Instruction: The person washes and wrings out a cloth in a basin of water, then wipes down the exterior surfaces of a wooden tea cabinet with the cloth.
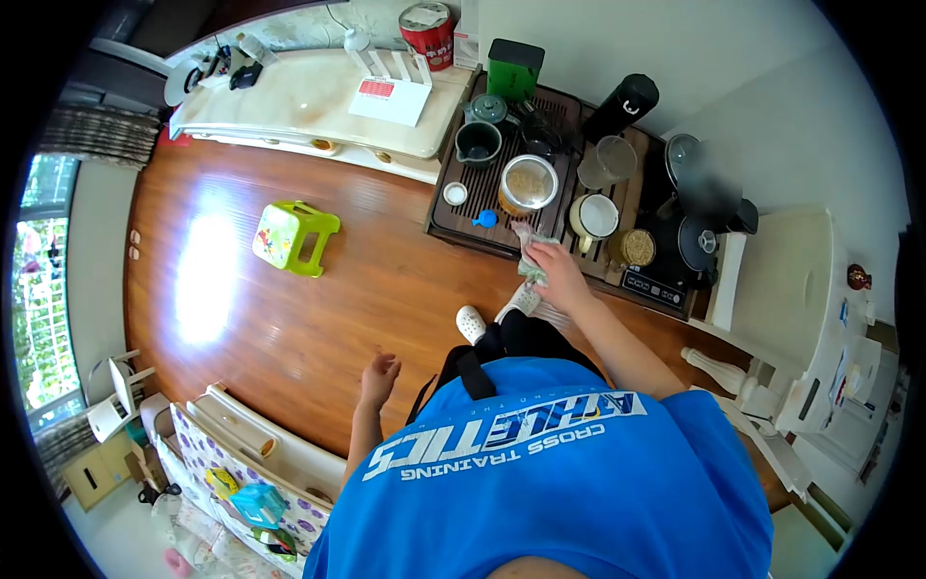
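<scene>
In my right hand (558, 275) is a crumpled light cloth (528, 249), pinched in the fingers at the front edge of the dark slatted tea tray (451, 224). My left hand (381, 378) hangs over the wooden floor, fingers loosely curled and apart, holding nothing. Nearest the cloth stand a round metal-rimmed container (529, 183) and a small blue object (485, 218). To its right are a cream mug (594, 216) and a jar of pale grains (637, 248). A dark pitcher (478, 144) and a small white-rimmed cup (455, 194) sit farther left on the tray.
An induction cooker (654, 288) carries a dark pot (696, 241) at the right. Behind are a black cylinder (627, 101) and a green box (513, 72). A green stool (294, 237) stands on the floor. The white cabinet (289, 106) adjoins the tray.
</scene>
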`<act>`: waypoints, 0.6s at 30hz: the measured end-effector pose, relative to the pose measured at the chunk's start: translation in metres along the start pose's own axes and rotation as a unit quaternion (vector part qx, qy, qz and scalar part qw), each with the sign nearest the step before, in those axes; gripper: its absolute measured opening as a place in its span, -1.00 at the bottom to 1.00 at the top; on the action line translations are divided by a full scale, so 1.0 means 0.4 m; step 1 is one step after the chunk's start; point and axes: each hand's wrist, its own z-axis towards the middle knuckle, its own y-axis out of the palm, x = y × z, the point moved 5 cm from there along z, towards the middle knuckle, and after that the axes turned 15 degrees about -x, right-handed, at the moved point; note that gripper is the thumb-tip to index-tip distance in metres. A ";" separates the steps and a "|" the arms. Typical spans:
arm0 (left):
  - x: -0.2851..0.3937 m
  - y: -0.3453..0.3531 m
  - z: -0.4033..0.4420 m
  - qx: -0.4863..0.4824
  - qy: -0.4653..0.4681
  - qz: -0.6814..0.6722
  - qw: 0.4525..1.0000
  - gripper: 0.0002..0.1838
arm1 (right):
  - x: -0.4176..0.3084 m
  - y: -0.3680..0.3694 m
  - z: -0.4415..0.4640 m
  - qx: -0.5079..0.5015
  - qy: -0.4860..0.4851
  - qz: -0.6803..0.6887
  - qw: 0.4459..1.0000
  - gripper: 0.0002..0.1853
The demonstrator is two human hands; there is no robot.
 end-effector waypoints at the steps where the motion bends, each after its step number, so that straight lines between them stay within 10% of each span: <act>1: 0.055 0.008 0.012 -0.009 0.031 -0.016 0.999 -0.68 | 0.011 -0.001 0.000 0.009 -0.019 0.011 1.000 -0.53; 4: 0.221 0.029 0.057 -0.023 0.087 0.000 0.996 -0.69 | 0.040 0.008 -0.024 -0.132 -0.007 0.161 0.978 -0.58; 13: 0.741 0.139 0.189 0.016 0.365 0.191 0.911 -0.64 | 0.097 -0.079 -0.106 -0.114 0.084 0.266 0.954 -0.53; 18: 0.801 0.204 0.258 0.025 0.336 0.271 0.902 -0.62 | 0.084 -0.105 -0.115 -0.080 0.085 0.248 0.962 -0.55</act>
